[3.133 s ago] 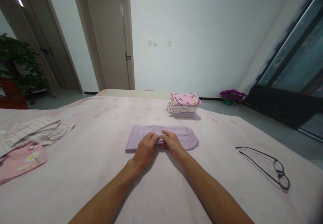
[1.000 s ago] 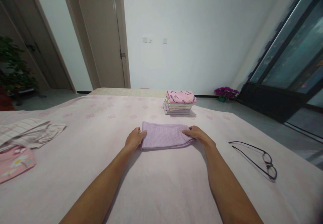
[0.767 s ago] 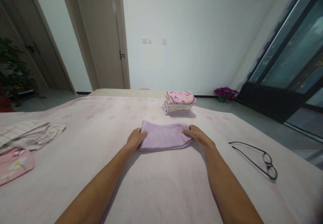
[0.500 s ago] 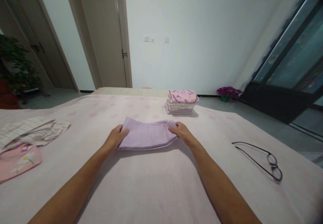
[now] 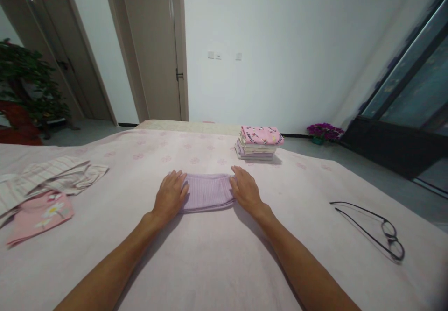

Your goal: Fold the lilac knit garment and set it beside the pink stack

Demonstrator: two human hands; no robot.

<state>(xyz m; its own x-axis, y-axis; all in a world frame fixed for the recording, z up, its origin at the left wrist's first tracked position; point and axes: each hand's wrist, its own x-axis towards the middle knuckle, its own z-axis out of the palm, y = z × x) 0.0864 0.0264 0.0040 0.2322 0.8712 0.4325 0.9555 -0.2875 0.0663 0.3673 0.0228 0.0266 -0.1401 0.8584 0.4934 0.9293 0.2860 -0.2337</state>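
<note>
A folded lilac ribbed garment [image 5: 208, 193] lies flat on the pink sheet [image 5: 210, 264] in front of me; its exact kind does not show. My left hand [image 5: 171, 190] rests over its left end with the fingers stretched out. On the opposite end, my right hand [image 5: 245, 187] lies with its fingers extended too. Both hands cover the garment's side edges. Beyond my right hand stands a neat stack of folded clothes [image 5: 259, 148], topped by a pink printed piece.
At the left lie rumpled striped clothes [image 5: 52, 173] and a pink garment with a daisy print [image 5: 47, 213]. Black-framed glasses [image 5: 390, 238] sit unfolded at the right. Past the far edge are a door [image 5: 150, 49] and purple flowers [image 5: 325, 132].
The lilac garment was held up by its two ends and is now down on the sheet. Both hands have let go of their pinch and flattened onto it. The view has shifted slightly left.
</note>
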